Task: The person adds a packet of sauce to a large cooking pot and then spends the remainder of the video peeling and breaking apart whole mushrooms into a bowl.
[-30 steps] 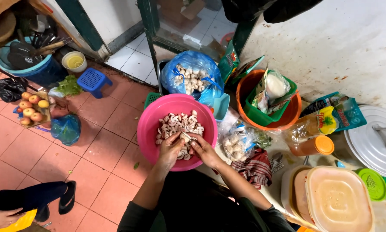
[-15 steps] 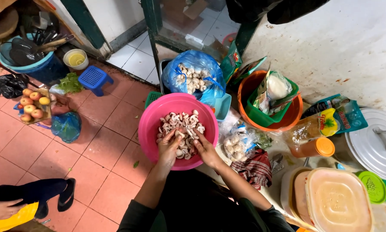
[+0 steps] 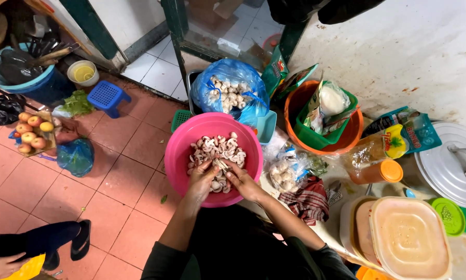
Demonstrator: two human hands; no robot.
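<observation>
Both hands meet over the pink bowl of cut mushrooms. The left hand and right hand curl their fingers around one mushroom piece between them. A blue bag of mushrooms lies just beyond the bowl.

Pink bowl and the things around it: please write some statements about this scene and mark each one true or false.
1. Both hands, left hand and right hand, are inside the pink bowl. True.
2. The pink bowl holds whole apples. False: it holds cut mushroom pieces.
3. The blue plastic bag holds whole mushrooms. True.
4. The orange bowl is empty. False: a green basket with packets sits in it.
5. A blue stool stands on the tiled floor. True.
</observation>
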